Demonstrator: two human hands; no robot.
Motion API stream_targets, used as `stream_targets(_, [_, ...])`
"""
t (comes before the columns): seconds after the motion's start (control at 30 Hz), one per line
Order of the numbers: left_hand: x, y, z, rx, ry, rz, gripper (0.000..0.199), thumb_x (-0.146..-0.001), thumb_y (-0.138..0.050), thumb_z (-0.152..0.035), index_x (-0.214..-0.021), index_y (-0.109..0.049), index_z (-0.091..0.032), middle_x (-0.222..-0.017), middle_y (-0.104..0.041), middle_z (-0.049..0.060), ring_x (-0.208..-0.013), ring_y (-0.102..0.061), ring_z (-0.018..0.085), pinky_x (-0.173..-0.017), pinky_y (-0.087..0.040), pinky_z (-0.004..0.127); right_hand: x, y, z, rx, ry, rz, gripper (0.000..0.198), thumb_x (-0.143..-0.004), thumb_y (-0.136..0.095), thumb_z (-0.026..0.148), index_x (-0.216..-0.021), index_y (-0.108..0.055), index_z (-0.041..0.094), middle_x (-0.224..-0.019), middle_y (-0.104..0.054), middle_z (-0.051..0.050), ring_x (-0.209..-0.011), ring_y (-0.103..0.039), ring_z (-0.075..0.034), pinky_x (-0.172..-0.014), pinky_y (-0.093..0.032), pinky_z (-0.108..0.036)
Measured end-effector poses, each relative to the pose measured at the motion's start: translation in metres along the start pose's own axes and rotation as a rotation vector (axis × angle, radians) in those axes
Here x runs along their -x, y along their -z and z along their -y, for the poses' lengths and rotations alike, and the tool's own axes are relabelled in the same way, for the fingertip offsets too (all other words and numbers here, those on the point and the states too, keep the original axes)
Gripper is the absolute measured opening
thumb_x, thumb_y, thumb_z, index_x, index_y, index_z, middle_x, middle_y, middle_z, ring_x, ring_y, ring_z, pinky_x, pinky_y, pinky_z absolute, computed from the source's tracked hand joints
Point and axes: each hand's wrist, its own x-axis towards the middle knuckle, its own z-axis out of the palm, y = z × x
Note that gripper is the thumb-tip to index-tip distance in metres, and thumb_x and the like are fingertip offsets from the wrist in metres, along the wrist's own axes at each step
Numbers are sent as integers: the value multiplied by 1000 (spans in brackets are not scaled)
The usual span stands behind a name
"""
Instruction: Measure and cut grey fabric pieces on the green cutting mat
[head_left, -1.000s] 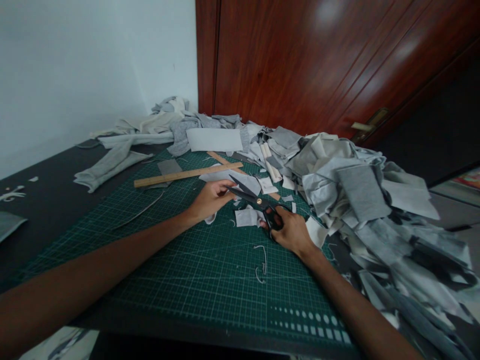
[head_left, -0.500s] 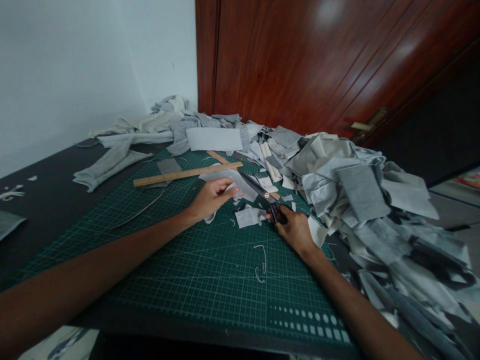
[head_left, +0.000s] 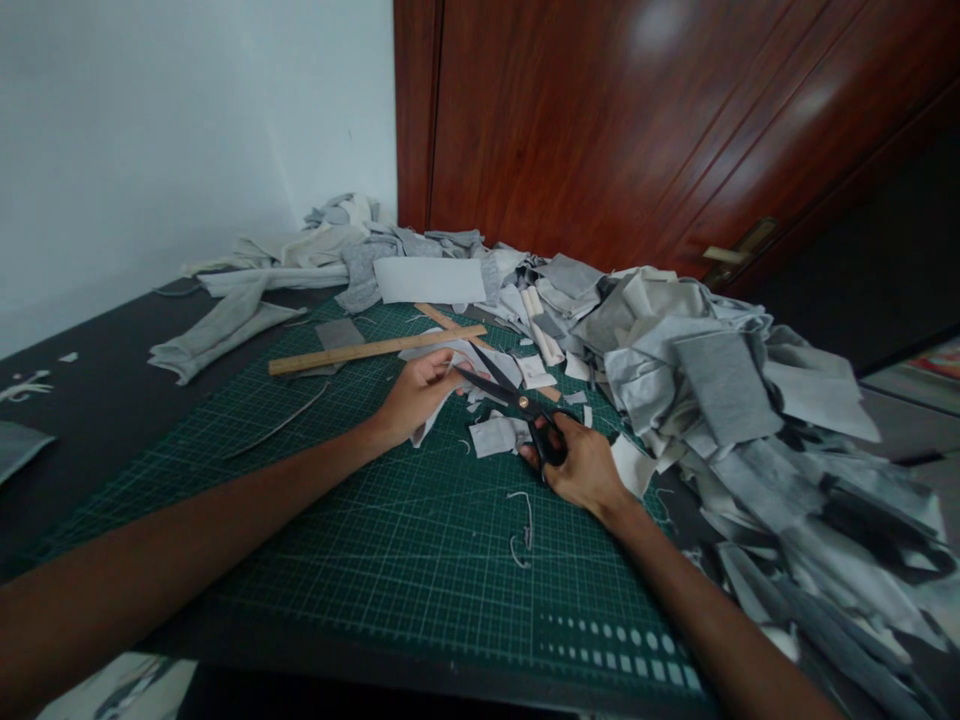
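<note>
My right hand grips black scissors by the handles, with the blades spread apart and pointing left toward my left hand. My left hand pinches a pale grey fabric piece that lies across the green cutting mat; the blades straddle the edge of this piece. A small white offcut lies on the mat just below the scissors.
Two wooden rulers cross at the mat's far edge. A large heap of grey and white fabric pieces fills the right side, and more cloth lies at the back left. Thread scraps dot the mat. A wooden door stands behind.
The scissor blades, nearly closed half a second ago, have spread apart again and swung left. My right hand drew back slightly toward me; my left hand kept its hold on the fabric.
</note>
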Motion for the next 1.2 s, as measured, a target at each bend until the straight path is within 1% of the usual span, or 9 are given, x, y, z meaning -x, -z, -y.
stream_targets(0.1, [-1, 0, 3, 15, -34, -23, 26, -87, -72, -40, -94, -70, -16, -94, -76, 6, -81, -70, 16, -72, -54, 25, 0, 0, 1, 19, 9, -8, 40, -85, -64, 54, -103, -64, 18, -73, -63, -1, -62, -58, -18, -58, -38, -28])
stream_targets(0.27, [-2, 1, 6, -5, -112, -76, 22, -82, -77, -37, -91, -72, -17, -91, -75, 3, -78, -67, 14, -73, -53, 24, 0, 1, -1, 29, 6, -15, 39, -85, -63, 55, -98, -64, 19, -70, -62, 0, -58, -57, -17, -56, -36, -28])
stream_targets(0.37, [-2, 1, 6, -27, -134, -67, 23, -79, -79, -37, -89, -72, -17, -92, -75, 4, -84, -68, 15, -78, -54, 25, 0, 0, -2, 17, 2, -10, 40, -85, -63, 56, -99, -63, 19, -69, -62, 0, -59, -58, -17, -57, -36, -27])
stream_targets(0.43, [-2, 2, 7, -47, -126, -45, 24, -79, -79, -37, -90, -72, -17, -94, -75, 5, -87, -69, 17, -78, -55, 26, 0, 0, -2, 14, -1, -3, 39, -85, -63, 56, -98, -63, 19, -68, -62, 0, -60, -59, -17, -57, -36, -27])
stream_targets(0.6, [-1, 4, 11, -79, -104, -19, 27, -79, -78, -38, -95, -69, -18, -94, -75, 6, -91, -70, 20, -75, -57, 28, 0, -1, -4, 26, 11, -11, 35, -86, -62, 55, -86, -59, 20, -64, -61, 0, -56, -56, -16, -55, -33, -27])
stream_targets(0.7, [-2, 5, 12, -64, -109, -34, 28, -78, -79, -37, -94, -67, -18, -96, -74, 6, -92, -70, 19, -77, -57, 28, -1, -1, -5, 36, 14, -16, 30, -86, -62, 50, -81, -57, 21, -64, -61, 0, -55, -54, -16, -56, -32, -27])
stream_targets(0.87, [-4, 6, 12, -28, -110, -58, 31, -75, -82, -36, -93, -65, -17, -99, -74, 7, -95, -70, 19, -83, -57, 28, -2, 0, -5, 81, -18, 20, 16, -79, -63, 33, -76, -52, 22, -63, -60, 0, -56, -54, -16, -56, -31, -27])
stream_targets(1.03, [-6, 7, 13, -15, -107, -70, 35, -74, -82, -37, -97, -65, -17, -102, -75, 7, -98, -70, 19, -88, -57, 31, -2, -1, -7, 96, -17, 2, 14, -81, -61, 33, -77, -54, 22, -62, -60, 0, -57, -57, -17, -56, -31, -27])
stream_targets(1.2, [-7, 7, 12, -25, -103, -86, 37, -73, -83, -39, -98, -66, -17, -105, -75, 8, -99, -71, 21, -90, -57, 33, -2, -3, -10, 130, -24, -21, 8, -80, -61, 29, -78, -57, 22, -64, -65, -1, -58, -60, -18, -56, -31, -27])
